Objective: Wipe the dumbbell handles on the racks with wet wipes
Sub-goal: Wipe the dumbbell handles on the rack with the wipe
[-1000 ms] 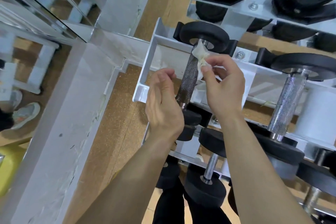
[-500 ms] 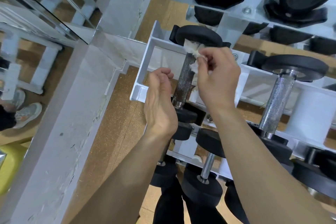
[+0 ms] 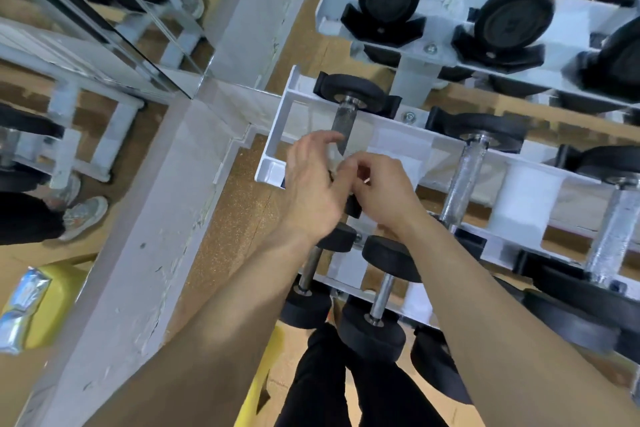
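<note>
While both my hands meet in front of the lower half of the knurled dumbbell handle (image 3: 343, 126), that handle lies in the end bay of the white rack (image 3: 277, 135), its upper part bare. My left hand (image 3: 311, 191) sits just left of the handle, fingers loose and spread. My right hand (image 3: 384, 194) is just right of it, touching the left, fingers curled inward; whether they pinch the wet wipe I cannot tell through the blur. A second handle (image 3: 465, 180) lies further right.
</note>
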A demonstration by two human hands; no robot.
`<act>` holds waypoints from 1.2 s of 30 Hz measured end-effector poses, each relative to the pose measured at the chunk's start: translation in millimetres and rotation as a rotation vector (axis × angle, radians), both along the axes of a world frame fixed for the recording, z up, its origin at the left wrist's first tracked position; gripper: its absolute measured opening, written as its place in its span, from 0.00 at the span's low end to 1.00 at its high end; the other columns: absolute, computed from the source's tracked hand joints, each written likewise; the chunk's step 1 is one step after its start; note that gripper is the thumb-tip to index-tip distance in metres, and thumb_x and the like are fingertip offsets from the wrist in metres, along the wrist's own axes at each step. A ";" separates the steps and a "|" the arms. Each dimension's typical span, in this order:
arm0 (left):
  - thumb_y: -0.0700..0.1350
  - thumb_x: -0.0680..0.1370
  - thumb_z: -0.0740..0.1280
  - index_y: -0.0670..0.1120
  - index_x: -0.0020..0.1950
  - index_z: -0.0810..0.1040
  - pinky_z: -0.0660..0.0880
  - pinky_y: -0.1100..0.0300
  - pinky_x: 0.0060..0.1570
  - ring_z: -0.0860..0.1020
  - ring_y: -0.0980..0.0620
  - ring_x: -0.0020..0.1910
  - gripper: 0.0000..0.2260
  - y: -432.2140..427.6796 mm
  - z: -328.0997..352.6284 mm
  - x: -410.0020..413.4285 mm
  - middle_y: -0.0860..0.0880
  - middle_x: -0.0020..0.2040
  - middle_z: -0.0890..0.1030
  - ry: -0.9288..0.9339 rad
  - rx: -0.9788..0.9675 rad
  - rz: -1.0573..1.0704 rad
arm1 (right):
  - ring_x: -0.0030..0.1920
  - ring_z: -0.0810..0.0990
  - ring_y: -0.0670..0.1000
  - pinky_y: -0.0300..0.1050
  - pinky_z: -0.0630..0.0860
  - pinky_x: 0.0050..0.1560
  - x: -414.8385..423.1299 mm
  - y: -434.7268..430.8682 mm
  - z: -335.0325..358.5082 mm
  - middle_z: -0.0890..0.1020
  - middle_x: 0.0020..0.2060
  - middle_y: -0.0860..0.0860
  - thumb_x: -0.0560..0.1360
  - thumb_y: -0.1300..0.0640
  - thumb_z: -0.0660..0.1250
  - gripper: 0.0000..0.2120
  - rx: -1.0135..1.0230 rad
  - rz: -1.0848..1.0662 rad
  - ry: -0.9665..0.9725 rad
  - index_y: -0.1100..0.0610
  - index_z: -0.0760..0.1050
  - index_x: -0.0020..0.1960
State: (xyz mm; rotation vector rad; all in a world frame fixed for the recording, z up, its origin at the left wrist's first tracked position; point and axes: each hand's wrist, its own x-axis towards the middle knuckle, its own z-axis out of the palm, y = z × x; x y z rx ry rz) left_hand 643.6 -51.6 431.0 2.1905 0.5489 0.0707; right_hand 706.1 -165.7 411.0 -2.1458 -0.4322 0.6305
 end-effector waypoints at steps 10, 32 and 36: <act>0.42 0.81 0.69 0.50 0.68 0.78 0.73 0.72 0.57 0.79 0.67 0.55 0.16 -62.1 80.6 -32.8 0.60 0.52 0.83 0.063 -0.468 0.151 | 0.41 0.82 0.46 0.48 0.81 0.47 -37.2 -89.7 89.0 0.84 0.36 0.45 0.78 0.66 0.68 0.09 0.558 -0.432 0.446 0.52 0.77 0.47; 0.38 0.79 0.70 0.42 0.55 0.81 0.78 0.60 0.38 0.80 0.47 0.45 0.06 -98.2 81.4 17.1 0.43 0.47 0.80 0.272 -0.803 -0.046 | 0.44 0.78 0.54 0.50 0.72 0.50 -21.0 -167.2 78.5 0.80 0.39 0.53 0.66 0.47 0.75 0.06 0.489 -0.583 0.434 0.48 0.82 0.35; 0.50 0.71 0.76 0.48 0.49 0.82 0.72 0.58 0.47 0.79 0.49 0.46 0.10 -96.7 73.6 20.6 0.48 0.45 0.82 0.388 -0.596 -0.170 | 0.41 0.79 0.57 0.47 0.76 0.42 -11.4 -172.9 69.5 0.79 0.38 0.56 0.69 0.63 0.72 0.10 0.722 -0.709 0.548 0.52 0.75 0.33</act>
